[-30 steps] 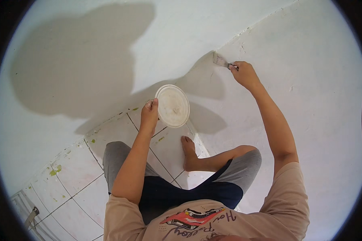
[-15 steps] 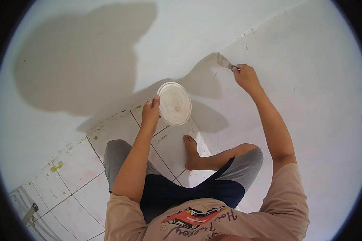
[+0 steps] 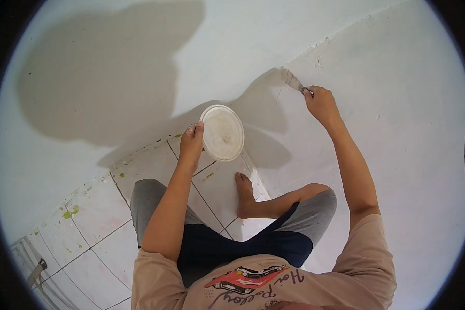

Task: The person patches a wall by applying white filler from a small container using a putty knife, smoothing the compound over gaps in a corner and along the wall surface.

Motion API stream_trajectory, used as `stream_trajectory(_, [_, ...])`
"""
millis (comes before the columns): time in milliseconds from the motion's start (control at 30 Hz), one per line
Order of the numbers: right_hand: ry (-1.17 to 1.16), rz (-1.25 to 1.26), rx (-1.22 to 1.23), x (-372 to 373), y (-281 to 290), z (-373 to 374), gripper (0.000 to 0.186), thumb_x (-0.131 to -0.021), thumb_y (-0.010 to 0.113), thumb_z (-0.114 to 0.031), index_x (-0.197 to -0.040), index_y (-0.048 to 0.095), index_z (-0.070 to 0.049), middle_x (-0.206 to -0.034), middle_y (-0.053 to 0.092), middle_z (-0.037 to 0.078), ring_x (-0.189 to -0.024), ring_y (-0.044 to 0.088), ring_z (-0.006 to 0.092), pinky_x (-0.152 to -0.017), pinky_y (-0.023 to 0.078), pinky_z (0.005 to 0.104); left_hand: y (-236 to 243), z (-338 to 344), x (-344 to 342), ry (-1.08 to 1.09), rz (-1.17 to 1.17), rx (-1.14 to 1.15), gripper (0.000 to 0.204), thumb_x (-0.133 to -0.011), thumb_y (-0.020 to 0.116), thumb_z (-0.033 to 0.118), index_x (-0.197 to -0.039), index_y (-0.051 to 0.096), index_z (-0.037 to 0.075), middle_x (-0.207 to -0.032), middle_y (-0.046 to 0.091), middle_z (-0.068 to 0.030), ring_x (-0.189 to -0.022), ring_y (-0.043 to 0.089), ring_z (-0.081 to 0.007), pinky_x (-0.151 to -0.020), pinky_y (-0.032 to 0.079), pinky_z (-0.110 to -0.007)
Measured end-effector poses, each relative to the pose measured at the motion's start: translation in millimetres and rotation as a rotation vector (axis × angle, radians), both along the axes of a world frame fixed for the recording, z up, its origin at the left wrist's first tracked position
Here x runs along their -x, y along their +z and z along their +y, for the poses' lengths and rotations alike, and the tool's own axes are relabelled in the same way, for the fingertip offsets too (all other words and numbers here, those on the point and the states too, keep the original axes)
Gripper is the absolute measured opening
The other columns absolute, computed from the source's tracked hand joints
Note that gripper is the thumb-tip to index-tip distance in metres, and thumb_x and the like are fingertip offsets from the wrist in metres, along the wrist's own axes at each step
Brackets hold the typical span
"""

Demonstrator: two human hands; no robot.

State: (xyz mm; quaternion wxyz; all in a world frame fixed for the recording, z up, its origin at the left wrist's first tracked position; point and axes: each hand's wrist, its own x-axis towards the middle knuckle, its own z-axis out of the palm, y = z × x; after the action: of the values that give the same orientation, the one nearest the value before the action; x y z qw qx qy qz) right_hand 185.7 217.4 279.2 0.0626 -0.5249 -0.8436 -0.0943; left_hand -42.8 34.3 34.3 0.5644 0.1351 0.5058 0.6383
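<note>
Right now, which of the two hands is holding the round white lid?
The left hand, gripping the round white lid at its left edge; the right hand, higher in the picture, instead holds a putty knife.

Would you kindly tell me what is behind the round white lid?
Past the lid, tiled floor shows below it and shadowed wall to its right; whatever lies directly behind it is covered.
</note>
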Motion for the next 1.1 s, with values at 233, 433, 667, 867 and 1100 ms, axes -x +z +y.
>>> stream_trajectory(233, [-0.03, -0.001, 0.008, 5, -10, 3, 0.026, -0.094, 0.058, -0.021, -0.089, 0.068, 0.002, -0.083, 0.067, 0.026, -0.08, 0.064, 0.0454, -0.074, 0.051, 0.0508, 0, 5, -5, 0.007, -0.035, -0.02, 0.04, -0.104, 0.05, 0.039, -0.114, 0.061, 0.002, -0.097, 0.068, -0.0054, -0.083, 0.063, -0.0124, -0.073, 0.053, -0.031])
stream_trajectory(433, [0.019, 0.054, 0.035, 3, -20, 0, 0.026, -0.095, 0.058, -0.022, -0.091, 0.069, 0.002, -0.083, 0.067, 0.026, -0.079, 0.065, 0.0451, -0.073, 0.051, 0.0505, 3, 4, -6, -0.015, -0.032, -0.009, 0.04, -0.104, 0.05, 0.039, -0.114, 0.061, 0.002, -0.099, 0.068, -0.0062, -0.086, 0.065, -0.0126, -0.074, 0.054, -0.031])
stream_trajectory(667, [-0.061, 0.112, 0.114, -21, -6, -9, 0.029, -0.094, 0.06, -0.023, -0.097, 0.071, 0.004, -0.084, 0.069, 0.025, -0.078, 0.067, 0.0417, -0.072, 0.052, 0.0461, -3, 4, -7, -0.033, -0.003, -0.004, 0.039, -0.104, 0.049, 0.038, -0.113, 0.061, 0.002, -0.1, 0.067, -0.0058, -0.086, 0.065, -0.012, -0.073, 0.055, -0.031])
stream_trajectory(867, [0.003, 0.143, 0.097, -10, -12, 5, 0.029, -0.094, 0.06, -0.023, -0.097, 0.07, 0.004, -0.083, 0.069, 0.025, -0.076, 0.067, 0.0408, -0.071, 0.052, 0.0468, -4, 8, -12, -0.035, -0.034, -0.011, 0.039, -0.105, 0.05, 0.038, -0.116, 0.06, 0.002, -0.101, 0.068, -0.0057, -0.086, 0.066, -0.0124, -0.075, 0.055, -0.031])
stream_trajectory(1100, [0.001, 0.015, -0.047, -9, -38, -11, 0.026, -0.096, 0.057, -0.021, -0.09, 0.063, 0.003, -0.082, 0.067, 0.025, -0.08, 0.066, 0.0432, -0.073, 0.051, 0.0522, -12, 8, -15, -0.047, -0.037, -0.009, 0.04, -0.104, 0.051, 0.038, -0.116, 0.06, 0.001, -0.102, 0.068, -0.0062, -0.088, 0.065, -0.0131, -0.076, 0.055, -0.032])
